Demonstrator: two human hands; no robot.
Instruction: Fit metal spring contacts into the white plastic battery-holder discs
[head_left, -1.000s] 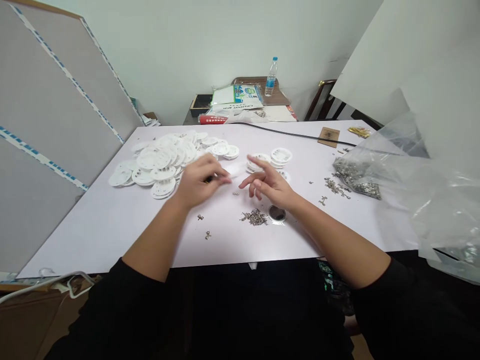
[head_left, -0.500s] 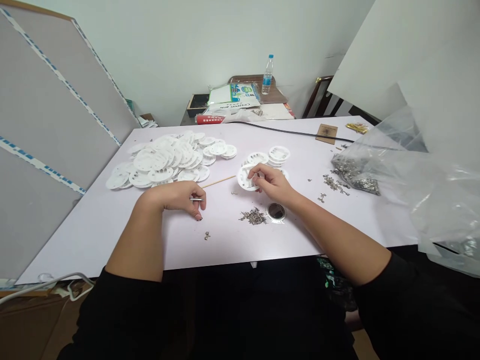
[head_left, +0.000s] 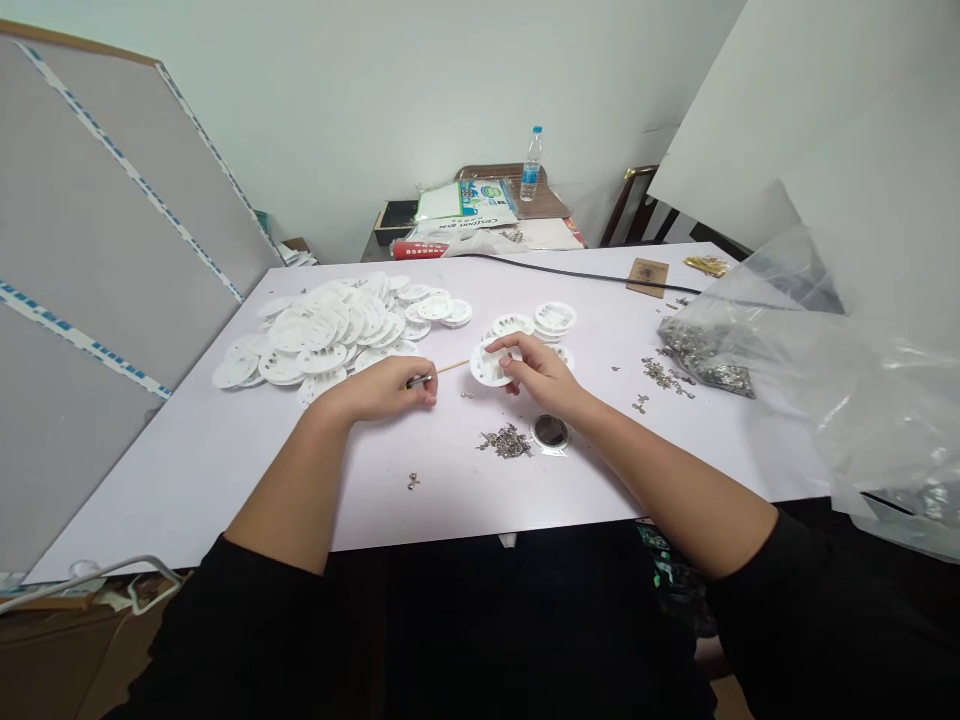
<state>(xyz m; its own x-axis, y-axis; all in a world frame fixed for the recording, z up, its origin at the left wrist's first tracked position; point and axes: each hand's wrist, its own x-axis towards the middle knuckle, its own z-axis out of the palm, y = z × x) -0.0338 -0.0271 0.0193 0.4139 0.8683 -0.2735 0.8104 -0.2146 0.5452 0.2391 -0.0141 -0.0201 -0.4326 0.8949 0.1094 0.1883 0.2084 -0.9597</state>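
Head view: one person, two bare hands over a pale counter (head_left: 187, 480), as I see it from the room.
Right hand (head_left: 541, 373): the grip pinches a white disc (head_left: 481, 371) near its right edge, between thumb and fingers, tilted above the middle of the counter.
Left hand (head_left: 386, 388): the fingers curl on a slim tool (head_left: 420, 381), its end silvery; a pale stick (head_left: 452, 366) shows between hand and disc, held or lying, I cannot tell.
Disc pile (head_left: 330, 325): far left on the counter, loosely heaped.
Metal heap (head_left: 506, 441): near the right hand, just left of a dark round piece (head_left: 551, 431).
Good handling: best, I judge, to pinch the disc by its rim, leave its face uncovered, and bring each small part in level; a loose pinch could let the disc turn.
Sheet lettering: "Cestbon" seems to run across a printed sheet (head_left: 480, 215) beyond the far edge.
Red packet (head_left: 420, 249): white characters, too small to read.
Bottle (head_left: 532, 168): blue label, illegible from here.
Brown card (head_left: 647, 277): dark print, far right, unreadable.
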